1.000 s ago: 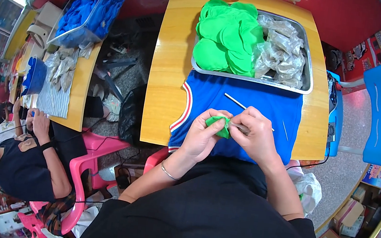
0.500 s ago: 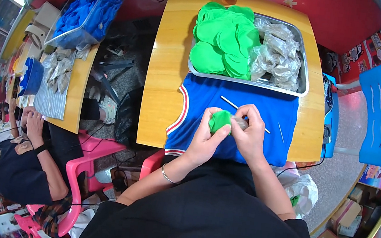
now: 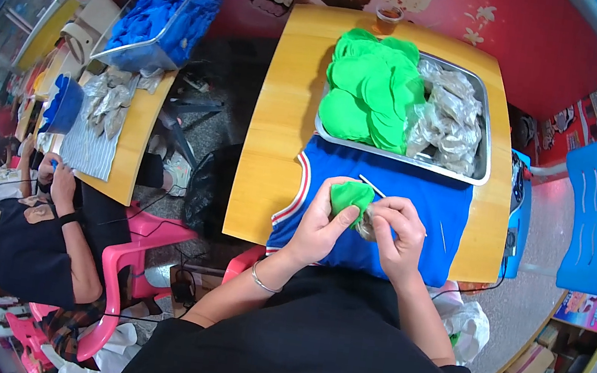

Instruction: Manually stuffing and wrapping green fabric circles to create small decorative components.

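My left hand (image 3: pixel 317 228) is closed on a green fabric piece (image 3: pixel 350 196), thumb pressed on its front. A small greyish clear plastic bag (image 3: pixel 365 230) bunches out beside the fabric. My right hand (image 3: pixel 400 238) pinches at this bag, fingertips together. Both hands are above a blue garment (image 3: pixel 418 191) with red and white trim, spread on the table. A thin white stick (image 3: pixel 372 186) lies partly hidden behind my hands. Farther right on the garment is a thin needle-like rod (image 3: pixel 443 236).
Beyond the garment, a metal tray (image 3: pixel 400 156) holds stacked green fabric pieces (image 3: pixel 372 83) and filled clear bags (image 3: pixel 449 116). A cup (image 3: pixel 388 19) stands at the wooden table's (image 3: pixel 278 108) far edge. Left, a person (image 3: pixel 42 243) sits beside another table; right is a blue chair (image 3: pixel 594 218).
The view has shifted, so the table sits lower and more to the right. More of the greyish bag shows below the green fabric, and my right hand has moved slightly away from it.
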`<state>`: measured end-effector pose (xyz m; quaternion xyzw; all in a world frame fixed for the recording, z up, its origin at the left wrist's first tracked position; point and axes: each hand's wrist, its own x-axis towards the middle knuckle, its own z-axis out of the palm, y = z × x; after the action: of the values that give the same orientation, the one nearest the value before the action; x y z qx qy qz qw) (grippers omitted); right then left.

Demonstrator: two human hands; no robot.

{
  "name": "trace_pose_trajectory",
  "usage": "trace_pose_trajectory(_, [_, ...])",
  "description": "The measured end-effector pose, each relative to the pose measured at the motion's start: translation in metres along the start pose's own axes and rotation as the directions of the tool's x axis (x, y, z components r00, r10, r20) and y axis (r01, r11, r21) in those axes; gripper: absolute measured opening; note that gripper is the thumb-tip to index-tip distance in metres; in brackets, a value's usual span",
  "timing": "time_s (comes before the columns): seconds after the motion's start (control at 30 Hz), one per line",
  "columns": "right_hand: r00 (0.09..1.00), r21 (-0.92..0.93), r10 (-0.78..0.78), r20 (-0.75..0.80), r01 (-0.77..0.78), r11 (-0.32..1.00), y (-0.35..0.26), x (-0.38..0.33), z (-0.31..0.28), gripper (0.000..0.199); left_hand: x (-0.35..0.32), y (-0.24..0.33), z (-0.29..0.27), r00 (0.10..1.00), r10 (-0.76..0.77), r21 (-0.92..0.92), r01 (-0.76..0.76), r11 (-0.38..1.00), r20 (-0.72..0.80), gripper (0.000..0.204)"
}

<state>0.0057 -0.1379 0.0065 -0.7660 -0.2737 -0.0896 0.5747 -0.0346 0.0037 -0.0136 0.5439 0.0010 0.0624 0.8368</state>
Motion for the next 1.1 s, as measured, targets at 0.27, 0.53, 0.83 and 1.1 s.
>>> trace_pose_trajectory(0.27, [0.980,-0.035,0.187,-0.062,-0.189,0.981,0.004,0.013,0.006,0.013,-0.007,0.002,0.009,0.996,0.073,0.352,-0.083,0.932,0.041,0.025])
trace_pose_trajectory(0.53, [0.970,-0.080,0.242,-0.011,-0.243,0.967,0.007,0.013,0.017,0.013,-0.007,-0.024,-0.008,1.000,-0.028,0.202,0.031,0.979,-0.014,0.023])
trace_pose_trajectory(0.83, [0.946,0.099,0.258,0.196,-0.280,0.955,0.006,0.004,0.016,0.010,-0.012,-0.015,-0.006,0.962,-0.169,-0.128,0.144,0.981,-0.214,0.025])
trace_pose_trajectory(1.1, [0.965,-0.034,0.255,0.068,-0.253,0.967,0.010,0.017,0.019,0.013,-0.012,-0.020,0.005,0.993,-0.053,0.063,0.059,0.996,-0.104,0.025])
